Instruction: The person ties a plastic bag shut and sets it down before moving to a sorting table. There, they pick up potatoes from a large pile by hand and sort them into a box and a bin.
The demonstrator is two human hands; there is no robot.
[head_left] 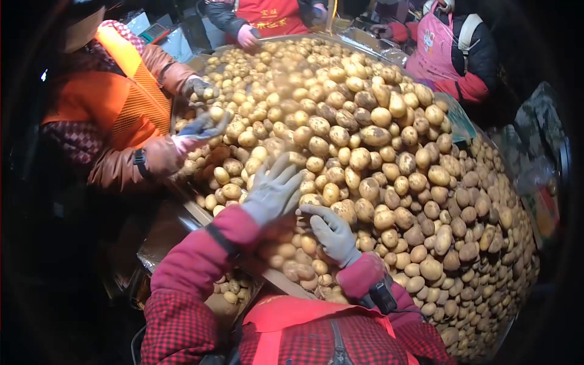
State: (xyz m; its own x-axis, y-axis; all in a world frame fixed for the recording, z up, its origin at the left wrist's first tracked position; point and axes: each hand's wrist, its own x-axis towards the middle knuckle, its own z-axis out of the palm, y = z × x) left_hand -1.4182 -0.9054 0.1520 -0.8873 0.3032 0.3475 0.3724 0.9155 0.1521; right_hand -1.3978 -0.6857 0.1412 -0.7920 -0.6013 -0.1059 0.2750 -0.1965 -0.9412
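Observation:
A big heap of potatoes (377, 137), pale yellow and partly brown with soil, covers the table. My left hand (277, 190), in a grey glove, lies over the near side of the heap with its fingers stretched out and slightly spread. Just to its right is my right hand (333, 234), also gloved in grey. It is turned inward, its index finger extended towards a soil-marked potato (311, 199) and the other fingers bent a little. No potato shows in its grasp. Smaller potatoes (298, 261) lie below and between my wrists.
A wooden table edge (283, 283) runs in front of me, with a box of potatoes (234, 289) below it. On the left, a person in an orange vest (131, 100) reaches gloved hands over the heap. Two other people in aprons (271, 17) stand across the table.

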